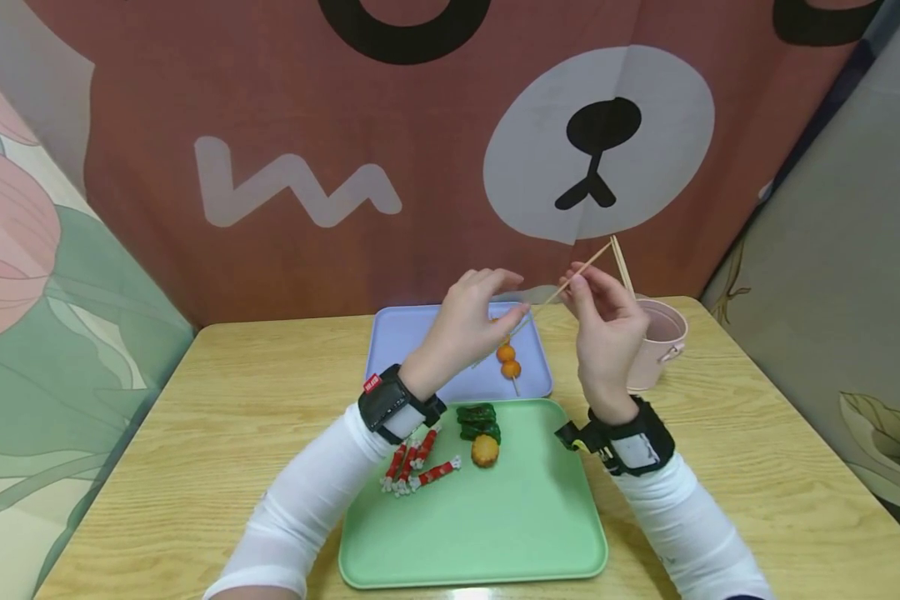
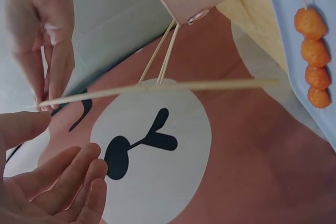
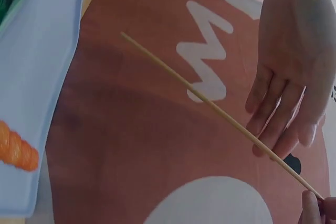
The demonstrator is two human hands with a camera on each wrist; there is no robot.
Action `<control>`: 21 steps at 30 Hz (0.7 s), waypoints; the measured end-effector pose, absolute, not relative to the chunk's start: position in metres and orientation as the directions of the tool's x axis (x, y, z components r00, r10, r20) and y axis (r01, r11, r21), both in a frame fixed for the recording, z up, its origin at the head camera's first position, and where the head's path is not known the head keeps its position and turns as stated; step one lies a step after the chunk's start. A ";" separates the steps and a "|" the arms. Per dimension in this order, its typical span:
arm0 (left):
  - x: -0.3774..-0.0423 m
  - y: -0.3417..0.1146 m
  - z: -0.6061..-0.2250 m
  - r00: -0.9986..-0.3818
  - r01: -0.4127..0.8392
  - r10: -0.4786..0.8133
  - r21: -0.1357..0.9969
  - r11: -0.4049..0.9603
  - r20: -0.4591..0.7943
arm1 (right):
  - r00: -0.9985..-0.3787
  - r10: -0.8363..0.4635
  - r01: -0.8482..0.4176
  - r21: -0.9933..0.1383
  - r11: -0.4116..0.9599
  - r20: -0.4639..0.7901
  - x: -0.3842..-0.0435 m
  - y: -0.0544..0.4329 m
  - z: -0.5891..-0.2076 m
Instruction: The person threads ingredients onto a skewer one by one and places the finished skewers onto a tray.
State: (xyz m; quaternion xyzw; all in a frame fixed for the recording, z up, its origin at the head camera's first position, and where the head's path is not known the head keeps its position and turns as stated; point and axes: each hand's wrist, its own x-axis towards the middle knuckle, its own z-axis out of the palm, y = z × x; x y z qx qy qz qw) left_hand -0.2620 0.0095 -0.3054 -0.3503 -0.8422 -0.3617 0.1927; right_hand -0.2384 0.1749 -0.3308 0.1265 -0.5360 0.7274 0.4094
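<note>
Between the fingertips of my right hand (image 1: 611, 333) a thin wooden skewer (image 3: 210, 103) is pinched near one end, with the long bare part sloping down and left. My left hand (image 1: 472, 317) hovers beside the skewer, thumb and fingers apart and loosely bent. In the left wrist view, that hand's thumb and fingers hold nothing. Beneath the hands, a skewer of orange balls (image 2: 316, 56) lies on a light blue tray (image 1: 390, 342). A small pink bucket (image 1: 648, 367) stands beyond the right hand, with more bare wooden skewers (image 1: 622, 265) standing in it.
Nearer the person is a green tray (image 1: 487, 533). On it lie several red pieces with white ends (image 1: 437, 473), a dark green leafy piece (image 1: 478, 421) and a yellow-brown ball (image 1: 484, 451). A bear-print cloth (image 1: 307, 267) hangs behind the wooden table (image 1: 255, 392).
</note>
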 end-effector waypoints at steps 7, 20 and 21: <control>-0.259 0.014 -0.315 -0.689 0.723 0.497 0.446 0.528 0.528 | -0.722 0.418 -0.663 -0.724 -0.190 0.552 -0.238 0.172 -0.335; -0.254 0.014 -0.327 -0.681 0.732 0.538 0.474 0.489 0.497 | -0.775 0.374 -0.605 -0.770 -0.205 0.509 -0.237 0.169 -0.338; -0.254 0.014 -0.327 -0.680 0.733 0.537 0.476 0.485 0.499 | -0.776 0.373 -0.604 -0.770 -0.207 0.508 -0.237 0.169 -0.338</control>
